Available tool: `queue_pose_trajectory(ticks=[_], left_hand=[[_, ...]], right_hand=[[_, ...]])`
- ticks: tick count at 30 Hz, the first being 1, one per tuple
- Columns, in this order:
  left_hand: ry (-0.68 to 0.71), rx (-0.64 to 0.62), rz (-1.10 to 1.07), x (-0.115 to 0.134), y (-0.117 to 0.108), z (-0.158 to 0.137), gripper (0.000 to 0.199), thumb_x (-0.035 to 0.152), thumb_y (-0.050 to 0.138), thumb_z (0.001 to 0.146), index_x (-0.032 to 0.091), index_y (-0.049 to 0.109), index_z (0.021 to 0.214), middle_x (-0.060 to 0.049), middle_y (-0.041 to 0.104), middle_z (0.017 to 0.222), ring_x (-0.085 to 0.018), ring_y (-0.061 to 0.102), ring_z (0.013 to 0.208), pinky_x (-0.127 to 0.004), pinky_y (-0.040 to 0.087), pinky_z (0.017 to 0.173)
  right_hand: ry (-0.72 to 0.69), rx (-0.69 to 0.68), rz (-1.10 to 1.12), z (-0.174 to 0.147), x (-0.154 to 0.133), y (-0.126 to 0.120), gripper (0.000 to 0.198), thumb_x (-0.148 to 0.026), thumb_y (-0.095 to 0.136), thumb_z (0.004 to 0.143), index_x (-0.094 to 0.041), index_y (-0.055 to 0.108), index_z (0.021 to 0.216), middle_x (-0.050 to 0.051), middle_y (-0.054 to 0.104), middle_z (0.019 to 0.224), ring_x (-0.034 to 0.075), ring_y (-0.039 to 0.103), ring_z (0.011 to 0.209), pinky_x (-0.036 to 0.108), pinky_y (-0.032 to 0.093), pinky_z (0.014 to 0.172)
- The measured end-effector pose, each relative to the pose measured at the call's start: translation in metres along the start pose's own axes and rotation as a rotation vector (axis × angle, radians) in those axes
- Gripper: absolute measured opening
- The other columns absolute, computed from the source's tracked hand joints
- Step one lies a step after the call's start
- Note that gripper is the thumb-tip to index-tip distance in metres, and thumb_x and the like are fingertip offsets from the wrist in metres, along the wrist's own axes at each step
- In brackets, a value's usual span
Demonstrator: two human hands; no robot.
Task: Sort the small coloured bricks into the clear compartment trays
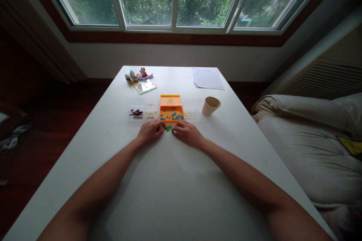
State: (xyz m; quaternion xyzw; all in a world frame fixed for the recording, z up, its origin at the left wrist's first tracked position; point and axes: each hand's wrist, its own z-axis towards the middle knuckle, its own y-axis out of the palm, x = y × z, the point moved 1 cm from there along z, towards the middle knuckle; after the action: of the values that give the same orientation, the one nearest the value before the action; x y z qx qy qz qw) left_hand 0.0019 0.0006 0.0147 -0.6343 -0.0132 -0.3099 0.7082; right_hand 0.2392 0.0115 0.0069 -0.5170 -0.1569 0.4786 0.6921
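Note:
Small green toy pieces [169,128] lie on the white table between my two hands, just in front of an orange box [170,101]. My left hand [151,131] is closed in a pinch at their left side; whatever sits in its fingertips is too small to make out. On the right, my right hand [187,132] has its thumb and fingers drawn together, with a bit of green showing at the tips. Blue pieces [174,116] are scattered in the orange box's lower tray.
Left of the box, a clear tray holds dark brown pieces [136,113] and pale yellow pieces [151,114]. More pale pieces [191,114] sit to its right, beside a paper cup [210,106]. Small figurines [138,75], a card [145,86] and paper sheets [207,78] lie farther back.

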Motion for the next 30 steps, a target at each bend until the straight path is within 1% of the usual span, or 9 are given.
queue_pose_trajectory(ticks=[20, 30], left_hand=[[0.006, 0.002, -0.003, -0.0004, -0.0001, -0.0006, 0.017, 0.025, 0.057, 0.088, 0.026, 0.07, 0.098, -0.001, 0.067, 0.087, -0.017, 0.058, 0.075, -0.028, 0.038, 0.066], [0.0, -0.013, 0.001, -0.0015, 0.0005, -0.0004, 0.018, 0.026, 0.055, 0.089, 0.026, 0.069, 0.1, -0.001, 0.069, 0.093, -0.017, 0.06, 0.08, -0.028, 0.039, 0.069]], right_hand=[[0.013, -0.024, 0.007, 0.0007, -0.0002, -0.0002, 0.007, -0.025, 0.06, 0.095, -0.023, 0.066, 0.098, 0.006, 0.064, 0.095, 0.021, 0.057, 0.094, 0.033, 0.047, 0.082], [0.038, -0.009, -0.035, -0.0002, 0.001, 0.0018, 0.008, -0.018, 0.061, 0.091, -0.022, 0.065, 0.096, 0.006, 0.063, 0.094, 0.021, 0.055, 0.094, 0.033, 0.046, 0.084]])
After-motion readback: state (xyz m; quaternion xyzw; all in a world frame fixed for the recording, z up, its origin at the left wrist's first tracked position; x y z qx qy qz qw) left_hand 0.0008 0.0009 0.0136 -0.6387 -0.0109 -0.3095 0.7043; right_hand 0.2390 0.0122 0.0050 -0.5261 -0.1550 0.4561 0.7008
